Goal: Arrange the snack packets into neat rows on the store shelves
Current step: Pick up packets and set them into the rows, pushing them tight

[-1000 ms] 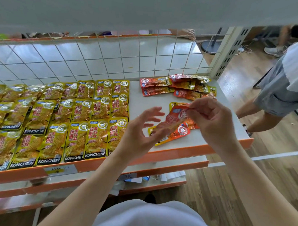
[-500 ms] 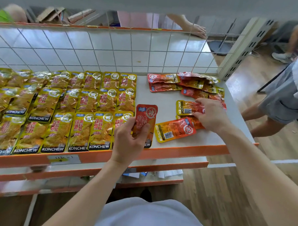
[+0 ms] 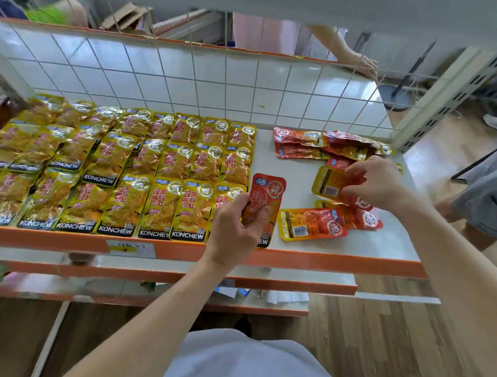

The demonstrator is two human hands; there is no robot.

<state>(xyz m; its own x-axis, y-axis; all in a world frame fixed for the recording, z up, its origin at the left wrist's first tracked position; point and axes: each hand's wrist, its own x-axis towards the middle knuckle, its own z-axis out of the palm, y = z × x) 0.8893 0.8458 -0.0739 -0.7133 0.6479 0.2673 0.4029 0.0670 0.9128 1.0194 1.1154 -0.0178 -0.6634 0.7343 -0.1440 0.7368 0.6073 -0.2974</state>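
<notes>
Bright even daylight, glare on the yellow packets [image 3: 145, 166], wide-angle bending, blurred edges

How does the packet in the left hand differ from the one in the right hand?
The left hand holds its red packet lengthwise, printed front up, beside the yellow rows. The right hand pinches its sideways packet, barcoded back up, by the loose packets. Both are held.
</notes>
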